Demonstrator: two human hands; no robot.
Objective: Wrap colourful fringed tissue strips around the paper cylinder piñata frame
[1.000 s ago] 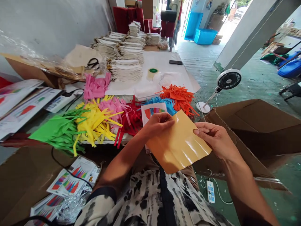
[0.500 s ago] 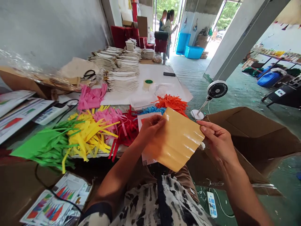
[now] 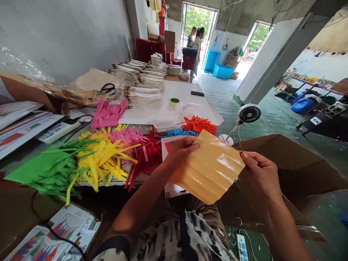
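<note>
A glossy yellow-tan sheet (image 3: 212,166) with faint creases is stretched between my two hands above my lap. My left hand (image 3: 183,148) pinches its upper left edge, thumb on top. At its right corner, the thumb and fingers of my right hand (image 3: 258,166) are closed on it. Behind the sheet, a white printed card (image 3: 174,190) is partly hidden. Past it on the table lie fringed strips in red (image 3: 148,154), blue (image 3: 176,132) and orange (image 3: 199,125).
Left on the table are yellow (image 3: 100,159), green (image 3: 51,166) and pink (image 3: 108,113) fringes, and scissors (image 3: 108,88). Stacked white bundles (image 3: 145,98) and tape (image 3: 174,103) lie farther back. At right stand a small fan (image 3: 249,114) and an open cardboard box (image 3: 296,156). Two people stand near the doorway.
The sheet and both hands have shifted slightly right in view, with both grips kept. The camera view has tilted up a little, so the room sits lower.
</note>
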